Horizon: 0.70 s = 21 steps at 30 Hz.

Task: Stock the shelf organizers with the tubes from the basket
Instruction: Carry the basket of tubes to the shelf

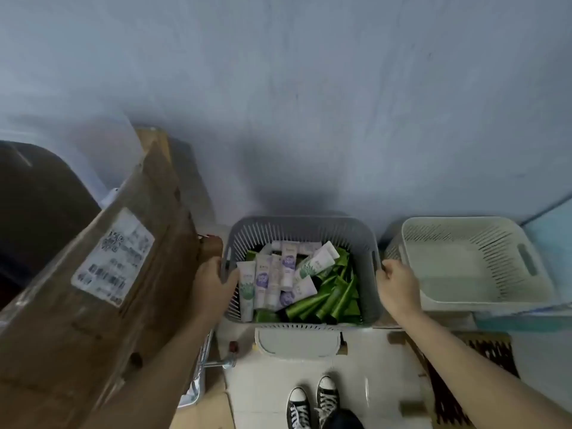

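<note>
At near centre, grips the grey basket (301, 226) by both side rims: left hand (213, 281) curled over the left rim, right hand (394, 283) over the right. Inside, about eight white tubes (288, 267), printing too blurred to read, and a heap of green tubes (337, 300), too tangled to count. Just right, one cream basket (464, 230); left, one cardboard box (77, 329) bearing one illegible white label (114, 258).

The grey slotted plastic basket (297, 220) looks matt and smooth, as does the cream slotted plastic basket (448, 233). The green plastic tubes (334, 300) have a slight sheen, while the white printed plastic tubes (288, 267) look duller. The large brown cardboard box (77, 320) is rough and creased and bears a white paper label (113, 257). The black canvas sneakers (312, 400) have white rubber toes.
</note>
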Available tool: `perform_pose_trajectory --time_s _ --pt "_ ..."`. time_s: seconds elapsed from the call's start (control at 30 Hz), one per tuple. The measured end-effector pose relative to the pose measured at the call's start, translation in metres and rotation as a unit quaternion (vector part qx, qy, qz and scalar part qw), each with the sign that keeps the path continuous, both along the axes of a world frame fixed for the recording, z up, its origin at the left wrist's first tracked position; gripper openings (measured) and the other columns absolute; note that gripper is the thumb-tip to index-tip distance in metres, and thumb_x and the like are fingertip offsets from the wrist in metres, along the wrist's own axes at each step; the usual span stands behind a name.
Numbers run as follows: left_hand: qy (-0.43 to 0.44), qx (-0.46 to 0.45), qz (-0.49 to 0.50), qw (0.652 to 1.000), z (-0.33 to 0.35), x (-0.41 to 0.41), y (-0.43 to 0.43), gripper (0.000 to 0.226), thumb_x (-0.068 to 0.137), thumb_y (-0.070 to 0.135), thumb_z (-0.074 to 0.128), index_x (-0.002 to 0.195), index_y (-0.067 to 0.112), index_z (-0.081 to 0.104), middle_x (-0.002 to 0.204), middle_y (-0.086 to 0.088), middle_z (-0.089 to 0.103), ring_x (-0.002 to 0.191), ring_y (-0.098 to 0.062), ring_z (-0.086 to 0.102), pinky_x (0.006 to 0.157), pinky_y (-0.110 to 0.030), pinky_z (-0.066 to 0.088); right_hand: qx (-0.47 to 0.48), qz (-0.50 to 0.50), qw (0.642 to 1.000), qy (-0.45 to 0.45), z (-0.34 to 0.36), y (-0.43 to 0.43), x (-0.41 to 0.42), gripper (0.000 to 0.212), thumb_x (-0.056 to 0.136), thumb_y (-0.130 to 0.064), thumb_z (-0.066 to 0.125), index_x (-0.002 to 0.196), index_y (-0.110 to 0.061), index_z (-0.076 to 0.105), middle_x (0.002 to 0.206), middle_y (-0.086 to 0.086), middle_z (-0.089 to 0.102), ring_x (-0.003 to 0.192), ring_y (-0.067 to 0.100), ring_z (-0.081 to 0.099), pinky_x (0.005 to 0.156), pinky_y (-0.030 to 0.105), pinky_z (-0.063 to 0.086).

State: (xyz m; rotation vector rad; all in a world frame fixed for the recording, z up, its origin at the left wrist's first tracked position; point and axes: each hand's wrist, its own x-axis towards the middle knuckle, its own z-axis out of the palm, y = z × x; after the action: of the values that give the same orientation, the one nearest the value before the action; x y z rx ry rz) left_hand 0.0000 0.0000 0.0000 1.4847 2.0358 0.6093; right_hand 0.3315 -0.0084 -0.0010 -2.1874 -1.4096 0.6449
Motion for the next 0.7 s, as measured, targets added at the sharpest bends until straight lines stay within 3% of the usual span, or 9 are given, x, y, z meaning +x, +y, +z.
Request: perform_pose_trajectory --time_s 0.03,0.1,0.2,0.3,0.5,0.7 --pt "-0.002 -0.003 0.011 1.0 -0.003 0.0 0.006 0.039 0.088 0.028 0.063 0.118 0.005 0.054 0.109 -0.005 0.054 0.097 -0.021 0.054 0.077 -0.03 0.042 0.005 -0.008 1.0 0.004 -0.007 0.005 0.0 0.027 0.089 -0.005 0.051 0.062 -0.009 0.051 0.062 0.011 0.053 0.063 0.029 0.052 0.053 0.034 0.038" --pt "-0.001 -0.019 0.014 1.0 -0.018 -0.006 0.021 0.04 0.086 0.027 0.066 0.117 0.006 0.054 0.104 0.0 0.055 0.093 -0.018 0.055 0.073 -0.029 0.043 -0.004 -0.021 1.0 0.007 -0.022 0.016 0.002 0.026 0.089 -0.008 0.05 0.063 -0.012 0.048 0.062 0.008 0.05 0.061 0.027 0.049 0.049 0.034 0.03" --pt "-0.005 -0.053 -0.004 0.999 -0.044 -0.012 0.037 0.031 0.084 0.033 0.066 0.107 0.014 0.055 0.098 0.0 0.062 0.084 -0.016 0.06 0.064 -0.028 0.046 -0.028 -0.036 0.999 -0.011 -0.041 0.03 0.003 0.015 0.091 -0.012 0.049 0.083 -0.006 0.059 0.076 0.012 0.059 0.072 0.031 0.056 0.06 0.03 0.033" --pt "-0.002 -0.054 -0.013 0.998 -0.059 -0.01 0.048 0.028 0.088 0.037 0.06 0.109 0.021 0.052 0.097 0.002 0.063 0.084 -0.015 0.062 0.07 -0.037 0.054 -0.03 -0.04 0.999 -0.022 -0.056 0.04 0.01 0.016 0.094 -0.01 0.046 0.089 -0.001 0.059 0.077 0.013 0.056 0.077 0.035 0.057 0.063 0.031 0.034" --pt "0.13 -0.022 -0.057 0.99 -0.085 -0.021 0.056 0.045 0.079 0.062 0.04 0.113 0.032 0.039 0.088 0.01 0.054 0.072 -0.006 0.057 0.056 -0.031 0.055 -0.013 -0.038 0.999 0.01 -0.07 0.046 0.0 0.019 0.096 -0.011 0.046 0.103 0.003 0.055 0.086 0.022 0.062 0.077 0.035 0.059 0.064 0.035 0.04" --pt "0.11 0.008 -0.029 0.993 -0.082 -0.013 0.057 0.026 0.091 0.049 0.034 0.11 0.033 0.044 0.083 0.01 0.053 0.072 -0.007 0.056 0.058 -0.036 0.054 -0.025 -0.045 0.998 0.031 -0.073 0.046 0.005 0.016 0.096 -0.007 0.039 0.096 -0.002 0.054 0.077 0.011 0.056 0.075 0.03 0.057 0.06 0.03 0.034"
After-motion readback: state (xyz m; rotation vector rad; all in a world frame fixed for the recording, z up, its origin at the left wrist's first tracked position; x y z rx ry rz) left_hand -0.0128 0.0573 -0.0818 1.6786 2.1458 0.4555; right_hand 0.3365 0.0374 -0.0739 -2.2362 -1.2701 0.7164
